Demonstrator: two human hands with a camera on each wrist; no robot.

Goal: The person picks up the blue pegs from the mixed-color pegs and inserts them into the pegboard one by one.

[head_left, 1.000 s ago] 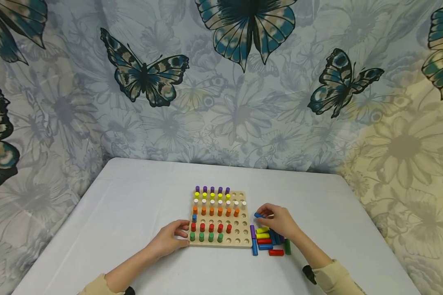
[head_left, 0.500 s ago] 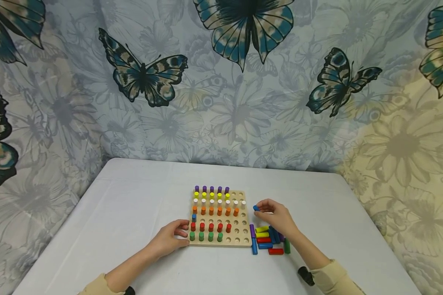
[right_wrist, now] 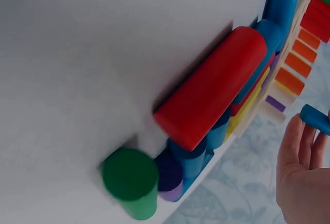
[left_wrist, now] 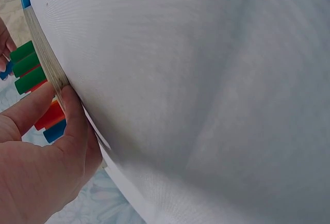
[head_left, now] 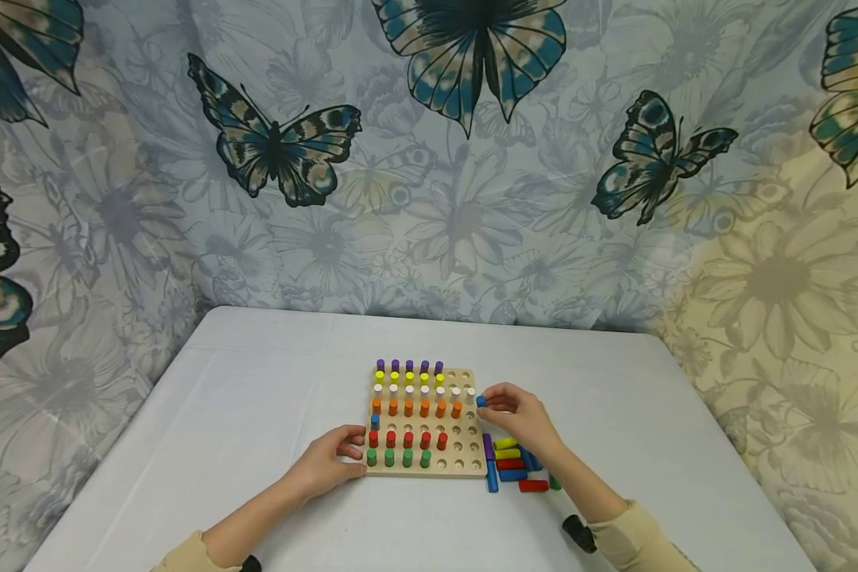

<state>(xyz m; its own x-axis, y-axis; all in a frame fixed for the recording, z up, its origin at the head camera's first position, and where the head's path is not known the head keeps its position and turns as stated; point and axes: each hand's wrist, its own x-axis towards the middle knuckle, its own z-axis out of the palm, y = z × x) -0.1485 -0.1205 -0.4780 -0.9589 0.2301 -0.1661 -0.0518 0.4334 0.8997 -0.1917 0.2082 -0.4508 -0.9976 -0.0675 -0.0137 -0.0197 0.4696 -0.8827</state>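
A light wooden pegboard point(head_left: 429, 469) stands on the white table, its upright pegs sorted by colour in rows. My left hand point(head_left: 326, 461) holds the board at its left edge near the front corner; in the left wrist view, the thumb and fingers point(left_wrist: 72, 115) meet around the wooden edge. In my right hand point(head_left: 520, 415), a blue peg point(head_left: 481, 402) is pinched between thumb and fingertips, right at the board's right edge near the white and orange rows. The right wrist view shows this blue peg point(right_wrist: 315, 119) tilted. A single blue peg point(head_left: 375, 423) stands at the left of its row.
Loose pegs lie right of the board: a purple peg point(head_left: 488, 446), yellow pegs point(head_left: 506, 454), red pegs point(head_left: 533, 486) and several blue ones, partly hidden under my right wrist. A green peg point(right_wrist: 131, 180) lies at the pile's outer side. Behind the table point(head_left: 272, 357) hangs butterfly-patterned cloth point(head_left: 429, 238).
My right hand has moved left and slightly away from me, carrying the blue peg from above the loose pegs to the board's right edge. The left hand has kept its place.
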